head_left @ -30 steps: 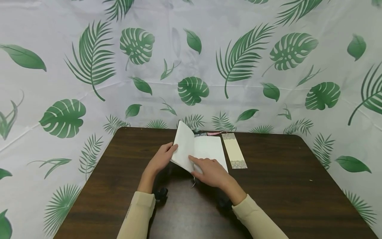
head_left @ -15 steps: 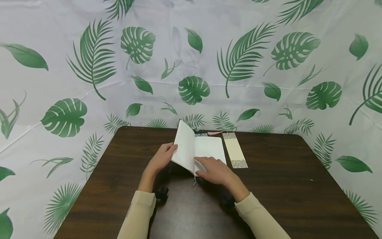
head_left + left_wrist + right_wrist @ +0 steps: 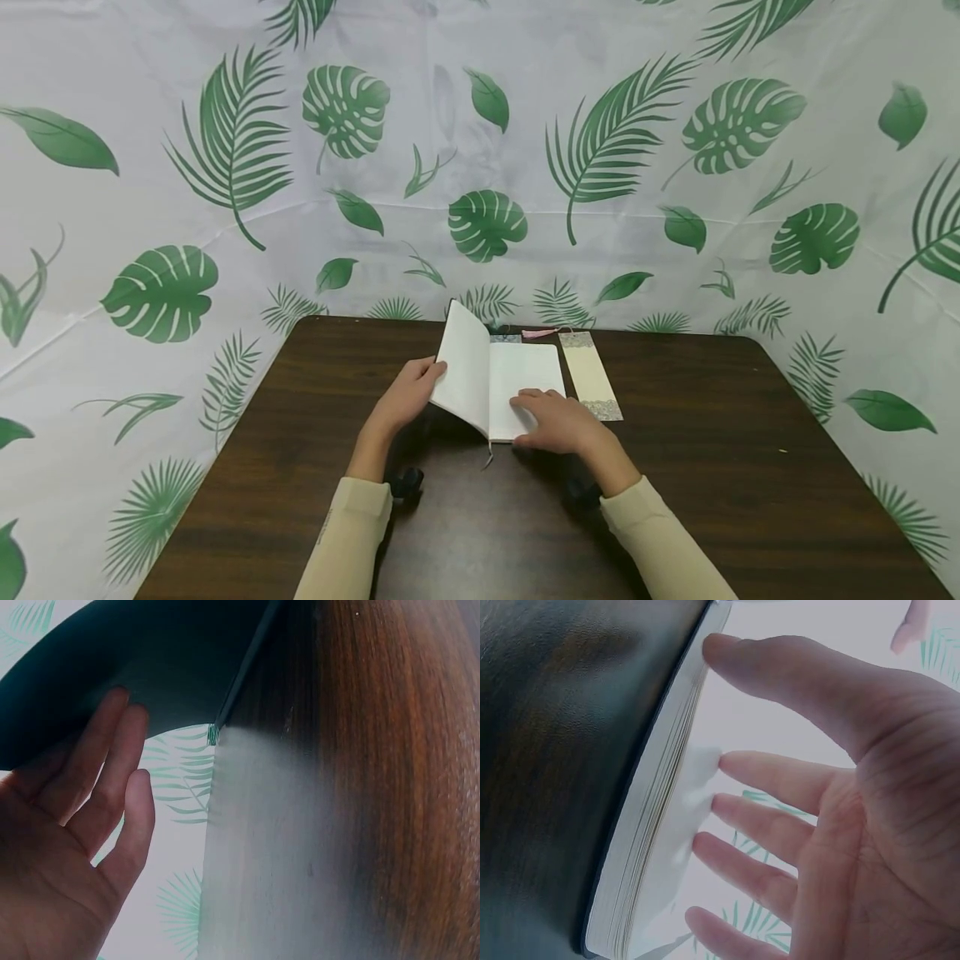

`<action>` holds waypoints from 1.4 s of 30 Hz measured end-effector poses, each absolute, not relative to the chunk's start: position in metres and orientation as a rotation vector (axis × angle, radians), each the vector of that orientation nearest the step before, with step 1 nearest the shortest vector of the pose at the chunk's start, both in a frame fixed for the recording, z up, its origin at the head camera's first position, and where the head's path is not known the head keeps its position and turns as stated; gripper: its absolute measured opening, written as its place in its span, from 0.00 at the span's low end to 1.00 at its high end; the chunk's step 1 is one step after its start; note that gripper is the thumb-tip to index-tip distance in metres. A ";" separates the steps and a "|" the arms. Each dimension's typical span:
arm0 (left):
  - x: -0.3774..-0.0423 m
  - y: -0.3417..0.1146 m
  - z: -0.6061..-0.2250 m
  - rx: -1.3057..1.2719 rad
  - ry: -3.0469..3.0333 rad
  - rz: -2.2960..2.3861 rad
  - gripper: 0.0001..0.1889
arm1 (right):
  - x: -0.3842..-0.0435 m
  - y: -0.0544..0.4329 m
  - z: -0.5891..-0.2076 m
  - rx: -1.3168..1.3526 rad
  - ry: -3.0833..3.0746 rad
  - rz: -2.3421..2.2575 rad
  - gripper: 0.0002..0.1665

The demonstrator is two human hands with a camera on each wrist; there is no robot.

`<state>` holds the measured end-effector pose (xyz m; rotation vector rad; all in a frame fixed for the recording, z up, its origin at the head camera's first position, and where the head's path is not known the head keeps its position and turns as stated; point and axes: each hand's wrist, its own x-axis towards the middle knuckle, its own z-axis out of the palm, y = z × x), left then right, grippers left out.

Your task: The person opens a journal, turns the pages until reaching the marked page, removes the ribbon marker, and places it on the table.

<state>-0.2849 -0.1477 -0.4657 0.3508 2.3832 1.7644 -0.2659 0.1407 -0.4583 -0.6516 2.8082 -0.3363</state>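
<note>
An open notebook with blank white pages and a dark cover lies on the table, its left side raised at a slant. My left hand holds that raised side by its outer edge, thumb on the page and fingers against the cover behind. My right hand is over the lower right page, with fingers spread and fingertips touching the paper. A thin ribbon hangs from the notebook's lower edge at the spine.
Right of the notebook lies a cream bookmark with patterned ends and a pink tassel. Another patterned piece shows behind the notebook, mostly hidden. The dark wood table ends at a leaf-print cloth.
My right hand has slid right from the fold, across the right page toward its lower right. The left hand still holds the raised side in the same place.
</note>
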 end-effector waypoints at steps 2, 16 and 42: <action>-0.285 -0.148 -0.465 0.354 2.386 1.764 0.25 | -0.267 0.142 -0.458 -0.653 2.803 -0.339 0.41; -0.283 -0.148 -0.464 0.371 2.390 1.760 0.24 | -0.268 0.142 -0.457 -0.662 2.787 -0.349 0.38; -0.283 -0.147 -0.467 0.346 2.403 1.752 0.25 | -0.258 0.136 -0.457 -0.677 2.935 -0.125 0.29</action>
